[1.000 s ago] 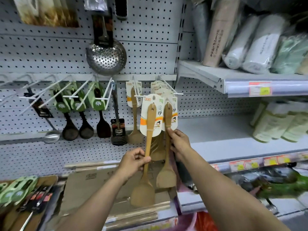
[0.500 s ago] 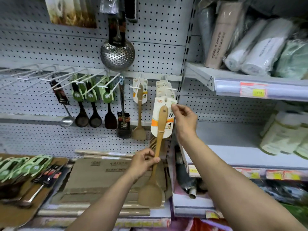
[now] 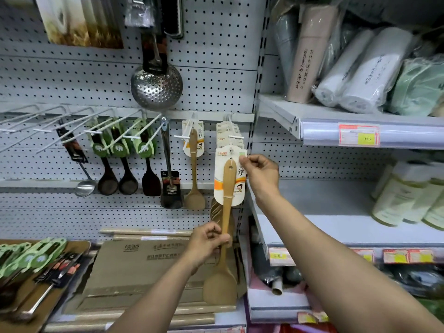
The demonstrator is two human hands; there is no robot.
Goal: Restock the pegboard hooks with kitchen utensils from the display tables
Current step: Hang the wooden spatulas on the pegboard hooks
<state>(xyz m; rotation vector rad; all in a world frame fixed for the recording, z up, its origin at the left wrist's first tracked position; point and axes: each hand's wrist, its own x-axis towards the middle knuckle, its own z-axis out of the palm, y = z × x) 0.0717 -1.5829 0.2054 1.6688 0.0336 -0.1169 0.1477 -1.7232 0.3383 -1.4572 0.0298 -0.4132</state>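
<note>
**One spatula left to hang**

Right hand (image 3: 262,175) pinches the top corner of the backing card (image 3: 229,186) between thumb and fingertips, the other fingers curled, and holds it up just below the tip of the far-right hook (image 3: 235,137). Left hand (image 3: 207,242) grips the handle of the wooden spatula (image 3: 227,212) low down, fingers wrapped round it, steadying the blade above the cardboard boxes (image 3: 144,267).

A second ago two carded spatulas hung in front of the hands; now only this one is held, and it sits higher, nearer the hook — so the other has likely gone onto the peg, where a stack of cards (image 3: 227,133) already hangs. The card's hole looks close under the hook tip but not yet threaded. Next move, by my reading: lift and slide it on.
</note>
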